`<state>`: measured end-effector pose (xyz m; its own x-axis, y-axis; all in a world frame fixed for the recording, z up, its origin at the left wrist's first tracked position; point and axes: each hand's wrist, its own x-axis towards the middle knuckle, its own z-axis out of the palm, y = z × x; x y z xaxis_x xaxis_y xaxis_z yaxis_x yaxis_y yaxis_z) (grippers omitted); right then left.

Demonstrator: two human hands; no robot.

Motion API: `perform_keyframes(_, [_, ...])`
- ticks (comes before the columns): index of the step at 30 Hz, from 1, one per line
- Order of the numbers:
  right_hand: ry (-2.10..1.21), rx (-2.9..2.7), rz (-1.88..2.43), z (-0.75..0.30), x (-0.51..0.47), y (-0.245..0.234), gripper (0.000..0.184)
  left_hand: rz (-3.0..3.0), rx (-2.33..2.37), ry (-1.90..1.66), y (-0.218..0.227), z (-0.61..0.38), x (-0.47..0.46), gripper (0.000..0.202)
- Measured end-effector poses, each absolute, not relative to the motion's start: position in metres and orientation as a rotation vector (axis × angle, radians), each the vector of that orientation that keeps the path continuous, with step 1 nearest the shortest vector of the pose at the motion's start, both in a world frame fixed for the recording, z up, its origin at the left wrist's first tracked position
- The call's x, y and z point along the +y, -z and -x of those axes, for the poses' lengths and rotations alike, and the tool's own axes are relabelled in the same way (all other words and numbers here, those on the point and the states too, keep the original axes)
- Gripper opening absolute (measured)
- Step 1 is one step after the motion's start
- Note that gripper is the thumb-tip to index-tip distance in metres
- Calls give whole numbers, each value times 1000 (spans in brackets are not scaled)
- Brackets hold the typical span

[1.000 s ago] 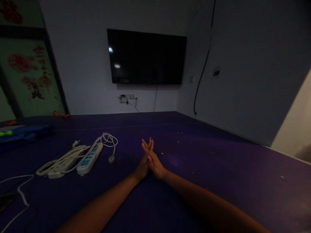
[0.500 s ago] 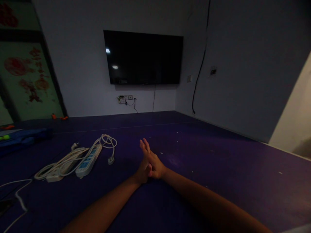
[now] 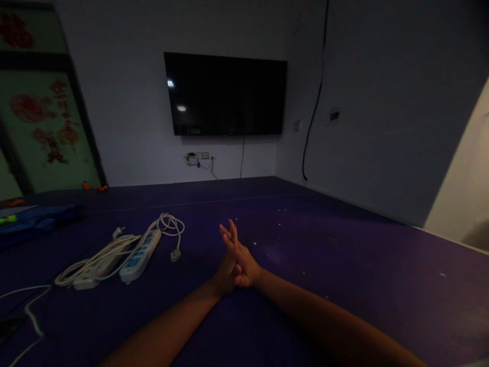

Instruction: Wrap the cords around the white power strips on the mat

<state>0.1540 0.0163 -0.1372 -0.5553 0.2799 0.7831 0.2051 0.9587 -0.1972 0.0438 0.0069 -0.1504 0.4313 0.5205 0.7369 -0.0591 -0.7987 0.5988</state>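
Palm against palm, my two hands meet above the purple floor in the middle of the view. My left hand (image 3: 225, 269) has its fingers stretched out and its palm pressed to the other hand. My right hand (image 3: 247, 265) lies against it, fingers also extended, thumb bent across near the left thumb. Nothing shows between the palms, though the contact area is hidden. To the left lie a white power strip (image 3: 140, 257) with blue sockets and a second white power strip (image 3: 88, 279), with white cords (image 3: 109, 250) coiled over them.
A plug (image 3: 175, 254) rests on the floor (image 3: 344, 275) between the strips and my hands. Dark blue cloth (image 3: 42, 219) lies at far left. Small white scraps (image 3: 254, 243) dot the floor. A television (image 3: 229, 94) hangs on the back wall; a black cable (image 3: 315, 109) runs down the right wall.
My hands stay pressed together, with the fingertips slightly shifted and a little more spread. The whole scene sits slightly lower in view. Nothing else has moved.
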Motion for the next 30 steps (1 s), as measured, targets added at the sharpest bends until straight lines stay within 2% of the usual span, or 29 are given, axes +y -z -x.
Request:
perform_keyframes(12, [-153, -2136, 334, -151, 15, 136, 91, -2073, 578, -1390, 146, -44, 3, 95])
perform_keyframes(18, [-173, -2104, 380, -147, 19, 140, 84, -2005, 614, -1481, 152, -46, 12, 85])
perform_keyframes(30, [10, -1955, 1209, -138, 6, 130, 54, -1623, 1213, -1906, 138, -30, 0, 72])
